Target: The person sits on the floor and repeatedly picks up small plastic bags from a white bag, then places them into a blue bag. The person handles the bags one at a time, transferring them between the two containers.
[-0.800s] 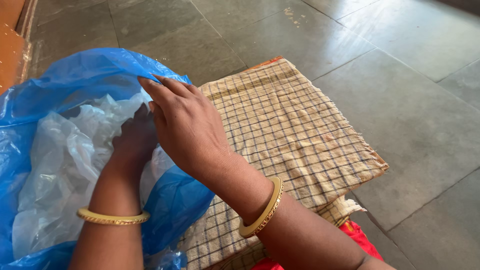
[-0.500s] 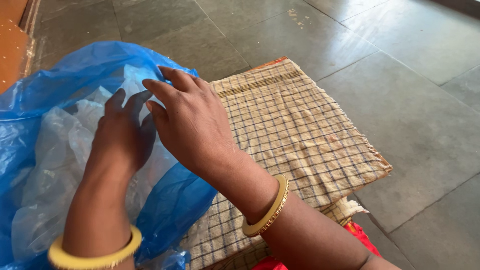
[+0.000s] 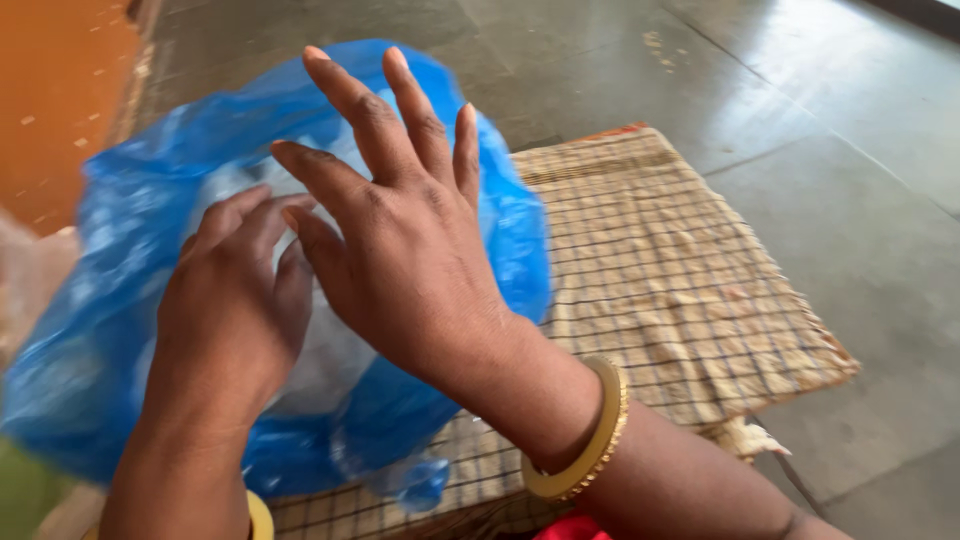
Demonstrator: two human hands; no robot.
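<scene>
Under you, the grey tiled floor [image 3: 880, 200] carries a checked cloth [image 3: 680, 290], and your blue plastic bag [image 3: 120, 330] bulges at its left end, partly on the cloth. Your right hand [image 3: 400, 240] hovers over the bag with fingers spread wide, holding nothing. Your left hand [image 3: 235, 310] lies flat and open on the clear plastic [image 3: 325, 360] in the bag's mouth.

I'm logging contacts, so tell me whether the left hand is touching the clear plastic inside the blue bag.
Touching. The head view shows the left hand lying palm down on the clear plastic in the blue bag, with no gap under the fingers.
</scene>
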